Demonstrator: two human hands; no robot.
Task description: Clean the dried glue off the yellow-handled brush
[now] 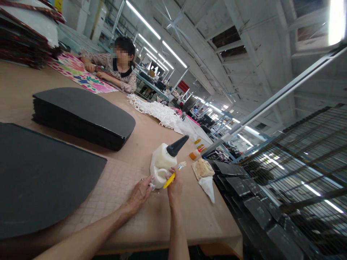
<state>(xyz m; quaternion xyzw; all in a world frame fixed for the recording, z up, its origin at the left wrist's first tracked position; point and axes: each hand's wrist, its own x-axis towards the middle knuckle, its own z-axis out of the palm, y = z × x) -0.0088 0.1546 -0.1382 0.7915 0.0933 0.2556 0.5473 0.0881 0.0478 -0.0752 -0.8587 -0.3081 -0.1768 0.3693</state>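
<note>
The left hand (139,193) closes its grip on the handle of a white glue bottle (162,160) with a black cone nozzle, lying near the desk's (121,187) right edge. The right hand (175,186) pinches a yellow brush (170,179) against the bottle. Black sheet stacks (81,115) lie left.

The glue bottle (162,160) is creamy white with a black cone-shaped nozzle (177,146), and the brush (173,176) against it has a bright yellow handle with pale bristles. The surface (151,216) is tan with a faint grid of squares, and on it lie matte black sheets (40,177) and a stack of black boards (81,115). Farther off are a heap of white strips (159,112), a cloth patterned in pink, green and blue (78,74), and a small orange bottle (194,155).
</note>
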